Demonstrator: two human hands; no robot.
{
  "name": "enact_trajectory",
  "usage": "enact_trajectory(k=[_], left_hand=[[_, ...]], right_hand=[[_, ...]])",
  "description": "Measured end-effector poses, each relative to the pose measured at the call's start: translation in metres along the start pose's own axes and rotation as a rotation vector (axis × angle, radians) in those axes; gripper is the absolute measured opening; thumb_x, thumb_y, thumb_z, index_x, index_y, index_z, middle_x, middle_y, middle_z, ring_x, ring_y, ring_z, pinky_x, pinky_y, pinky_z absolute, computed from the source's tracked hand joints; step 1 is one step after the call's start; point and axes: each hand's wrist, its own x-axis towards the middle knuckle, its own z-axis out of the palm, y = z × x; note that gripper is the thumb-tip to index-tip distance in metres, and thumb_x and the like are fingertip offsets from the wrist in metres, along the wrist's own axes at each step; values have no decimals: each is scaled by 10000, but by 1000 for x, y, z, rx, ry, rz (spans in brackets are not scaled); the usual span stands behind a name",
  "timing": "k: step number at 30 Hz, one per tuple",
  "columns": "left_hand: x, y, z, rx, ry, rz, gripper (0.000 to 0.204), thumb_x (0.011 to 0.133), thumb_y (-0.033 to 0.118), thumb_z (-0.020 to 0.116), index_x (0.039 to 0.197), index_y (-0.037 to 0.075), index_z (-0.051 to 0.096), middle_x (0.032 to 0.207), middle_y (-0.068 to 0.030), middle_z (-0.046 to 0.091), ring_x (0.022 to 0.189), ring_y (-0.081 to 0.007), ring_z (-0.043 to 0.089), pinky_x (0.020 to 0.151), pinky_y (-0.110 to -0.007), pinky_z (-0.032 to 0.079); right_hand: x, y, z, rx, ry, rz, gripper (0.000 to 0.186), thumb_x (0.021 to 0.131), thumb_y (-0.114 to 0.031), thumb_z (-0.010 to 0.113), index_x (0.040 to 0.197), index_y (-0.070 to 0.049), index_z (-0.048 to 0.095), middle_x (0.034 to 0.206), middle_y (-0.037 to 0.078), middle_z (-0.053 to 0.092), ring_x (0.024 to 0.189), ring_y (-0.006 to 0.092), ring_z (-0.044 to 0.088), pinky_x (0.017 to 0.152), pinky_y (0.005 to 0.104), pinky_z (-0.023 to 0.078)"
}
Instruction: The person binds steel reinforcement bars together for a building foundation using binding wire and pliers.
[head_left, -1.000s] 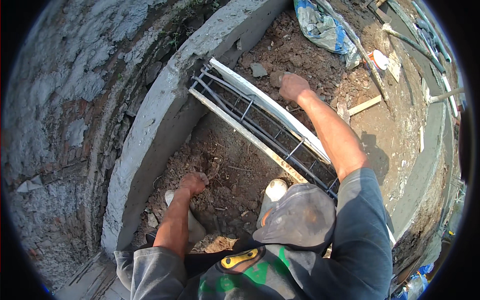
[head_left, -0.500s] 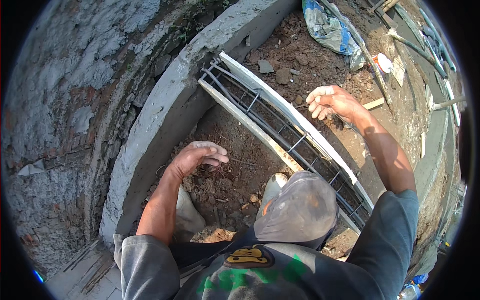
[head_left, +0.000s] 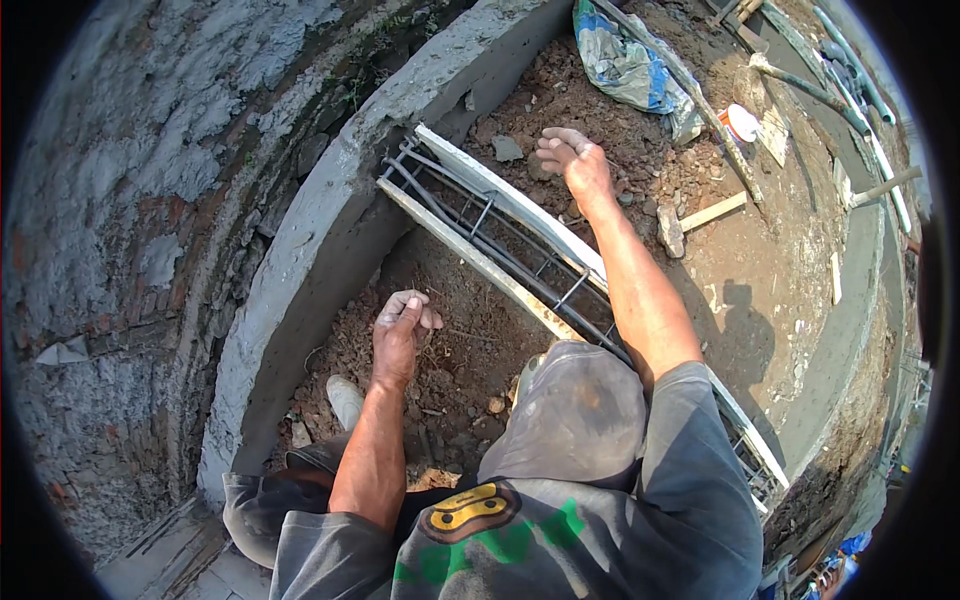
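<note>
My left hand (head_left: 403, 335) hangs over the dirt inside the corner, nearest the lower board (head_left: 480, 257), its fingers loosely curled, apart and holding nothing visible. Past the upper board (head_left: 500, 190), my right hand (head_left: 578, 172) reaches over the soil with fingers loosely bent and apart; nothing shows in it. Between the two boards lies a long cage of steel reinforcing bars (head_left: 485, 215), its far end at the grey concrete beam (head_left: 335, 190). My right forearm crosses above the boards and hides part of the cage. A grey cap covers more of it.
A rough brick and mortar wall (head_left: 120, 250) rises at left. Beyond the boards are a blue and white sack (head_left: 630, 70), a long pole (head_left: 700, 95), a wood strip (head_left: 715, 211), a stone (head_left: 670, 231) and a white and orange container (head_left: 740, 123). A pale boot (head_left: 345, 400) stands in the dirt.
My right hand has moved left and farther out, its forearm now across the boards. My left hand has turned more upright. My left foot has shifted, and the view has moved slightly.
</note>
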Motion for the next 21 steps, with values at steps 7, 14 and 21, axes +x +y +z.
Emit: enact_trajectory(k=[7, 14, 21], left_hand=[[3, 48, 19, 35, -48, 259, 152, 944, 202, 524, 928, 51, 538, 630, 19, 416, 577, -92, 417, 682, -298, 461], [12, 27, 73, 182, -312, 326, 176, 934, 247, 530, 913, 72, 540, 600, 36, 394, 513, -62, 370, 538, -237, 398], [16, 10, -2, 234, -8, 168, 93, 894, 167, 547, 843, 95, 577, 526, 98, 317, 417, -3, 234, 374, -202, 173]], right_hand=[[4, -13, 4, -794, 109, 11, 226, 868, -182, 489, 1017, -110, 643, 970, 186, 656, 948, 382, 611, 818, 438, 477], [-23, -10, 48, -1262, -58, -560, 115, 812, -143, 547, 814, -121, 659, 827, 100, 633, 884, 282, 600, 794, 375, 488], [-12, 10, -7, -877, 300, 1, 196, 848, -178, 526, 891, -19, 632, 955, 204, 647, 942, 395, 602, 810, 462, 490]])
